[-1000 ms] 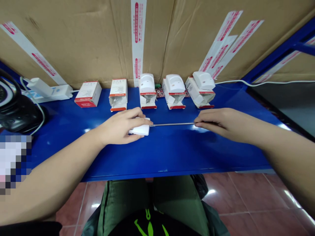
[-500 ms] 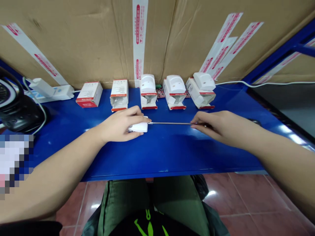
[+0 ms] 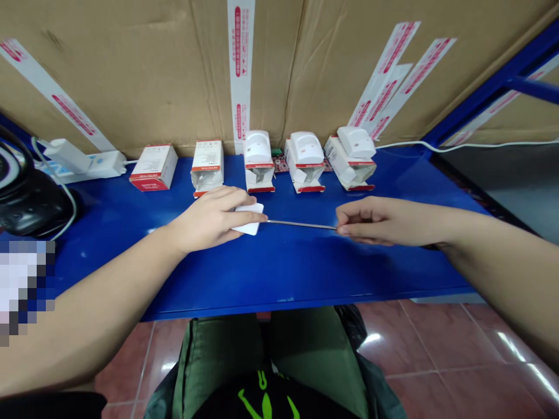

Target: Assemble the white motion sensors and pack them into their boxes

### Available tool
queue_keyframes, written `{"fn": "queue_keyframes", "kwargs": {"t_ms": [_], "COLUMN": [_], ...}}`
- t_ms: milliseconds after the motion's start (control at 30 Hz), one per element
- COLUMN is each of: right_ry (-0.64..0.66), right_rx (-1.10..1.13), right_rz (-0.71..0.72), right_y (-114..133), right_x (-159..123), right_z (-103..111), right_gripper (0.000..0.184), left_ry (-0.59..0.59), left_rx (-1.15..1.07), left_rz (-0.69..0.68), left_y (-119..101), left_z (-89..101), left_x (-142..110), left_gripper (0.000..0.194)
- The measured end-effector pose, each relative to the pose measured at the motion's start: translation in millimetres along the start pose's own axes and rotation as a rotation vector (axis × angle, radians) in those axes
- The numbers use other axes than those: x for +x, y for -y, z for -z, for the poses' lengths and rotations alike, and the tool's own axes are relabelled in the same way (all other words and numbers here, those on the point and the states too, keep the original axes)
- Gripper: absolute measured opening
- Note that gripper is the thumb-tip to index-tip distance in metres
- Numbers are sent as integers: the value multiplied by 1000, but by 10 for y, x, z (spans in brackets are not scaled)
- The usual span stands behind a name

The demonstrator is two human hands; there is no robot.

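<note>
My left hand (image 3: 209, 218) is closed over a small white plastic device (image 3: 250, 219) and holds it tilted on the blue shelf (image 3: 283, 267). My right hand (image 3: 375, 220) pinches the handle end of a thin metal screwdriver (image 3: 301, 224). The shaft runs left, and its tip meets the right edge of the white device. The screwdriver handle is hidden inside my right fingers.
Along the cardboard back wall stand two closed red-and-white boxes (image 3: 154, 167) and three open boxes with white devices on top (image 3: 304, 156). A white power strip (image 3: 82, 162) and a black object (image 3: 26, 198) sit at the far left. A white cable (image 3: 458, 145) runs right.
The white device has tipped up at its right end under my left hand. My right hand has shifted slightly left and closed into a tighter pinch on the screwdriver.
</note>
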State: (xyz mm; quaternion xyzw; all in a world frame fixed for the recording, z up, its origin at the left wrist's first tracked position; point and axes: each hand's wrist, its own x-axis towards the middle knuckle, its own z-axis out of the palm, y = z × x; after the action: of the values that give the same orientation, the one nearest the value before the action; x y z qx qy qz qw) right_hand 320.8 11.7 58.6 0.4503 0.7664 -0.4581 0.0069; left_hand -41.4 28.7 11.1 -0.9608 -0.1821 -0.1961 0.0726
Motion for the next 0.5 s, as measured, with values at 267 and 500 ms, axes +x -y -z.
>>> {"fn": "queue_keyframes", "kwargs": {"t_ms": [267,500], "right_ry": [-245,-316], "right_rx": [-247,-445], "right_rz": [115,147], "right_y": [-54,-33], "right_x": [-21,-103], "right_z": [-112,-124], "right_gripper": [52,46], "left_ry": [40,19], "left_rx": [-182,-349], "left_rz": [127,108], "left_y": [4,-19], "left_z": [11,8], "left_x": [-36,-9], "left_gripper": [39,39]}}
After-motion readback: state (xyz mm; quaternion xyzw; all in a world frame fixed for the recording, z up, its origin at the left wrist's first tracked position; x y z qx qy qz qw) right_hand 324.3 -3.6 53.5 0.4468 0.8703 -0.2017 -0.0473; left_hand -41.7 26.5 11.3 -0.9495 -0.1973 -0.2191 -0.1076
